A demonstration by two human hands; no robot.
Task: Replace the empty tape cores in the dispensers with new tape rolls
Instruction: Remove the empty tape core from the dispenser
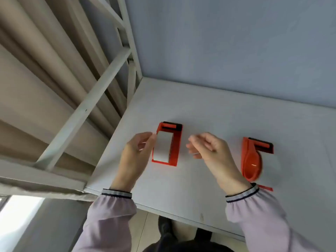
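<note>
Two red tape dispensers lie on the white table [209,110]. The left dispenser [175,148] holds a pale tape roll [163,146]. My left hand [136,151] is at the roll's left side, with thumb and fingertips pinched on its left edge. My right hand [207,146] hovers to the right of that dispenser with its fingers curled in. A thin pale sliver shows by its lower fingers, and I cannot tell what it is. The right dispenser [251,160] lies on its side, untouched, with no roll visible in it.
A grey-blue wall [227,42] rises behind the table. A white metal frame [85,108] and beige curtains stand to the left, past the table's left edge. A small red piece [266,188] lies by my right cuff. My shoes show on the floor below the near edge.
</note>
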